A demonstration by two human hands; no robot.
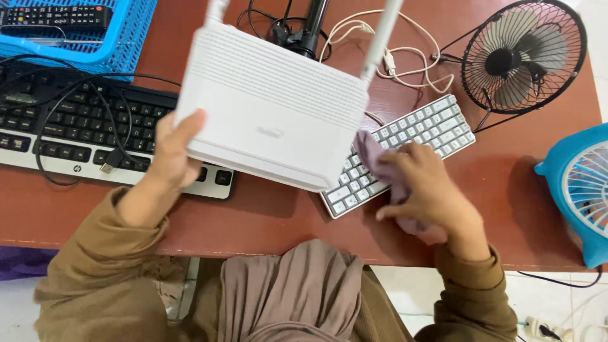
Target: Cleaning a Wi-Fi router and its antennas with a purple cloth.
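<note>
Head view: I'm gripping the white router (pixel 272 104) by its left edge in my left hand (pixel 172 152), fingers clamped, lifting it tilted above the desk (pixel 266 218). My right hand (pixel 427 190) is closing around a mauve cloth (pixel 373 155), pressing it near the router's lower right corner, over the small white keyboard (pixel 437 123). Wiping looks underway, judging by contact; I'm not seeing how much surface is done. Black keyboard (pixel 76 126) sitting left.
</note>
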